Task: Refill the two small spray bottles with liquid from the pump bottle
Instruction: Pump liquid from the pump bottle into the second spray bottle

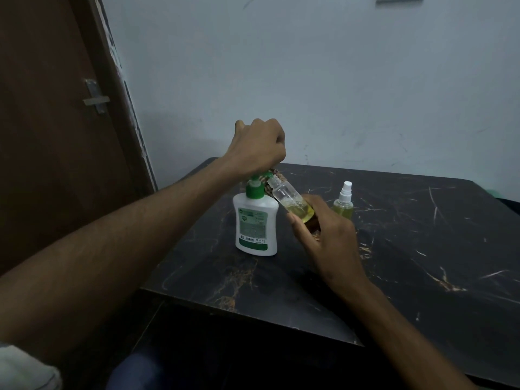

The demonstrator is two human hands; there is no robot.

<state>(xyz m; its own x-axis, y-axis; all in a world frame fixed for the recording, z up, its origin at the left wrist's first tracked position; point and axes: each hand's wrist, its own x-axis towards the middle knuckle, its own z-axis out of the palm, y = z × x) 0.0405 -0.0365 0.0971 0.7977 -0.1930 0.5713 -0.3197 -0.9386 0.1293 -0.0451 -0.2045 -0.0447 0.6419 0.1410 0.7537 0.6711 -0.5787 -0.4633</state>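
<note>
Pump bottle (256, 220) upright on table (422, 249). Left hand (257, 147) clenched over pump head. Right hand (323, 237) grasping open spray bottle (289, 198), tilted, mouth at nozzle, part filled. Second spray bottle (343, 202) capped, standing just right.

We look from a single head-worn camera, facing forward and down over both forearms onto the near corner of the dark marble table (408, 249). The wide angle keeps us close to the tabletop, whose near edge crosses low in view. Farther off we take in the pale wall (309, 80), and a brown door (50, 136) at the left.
</note>
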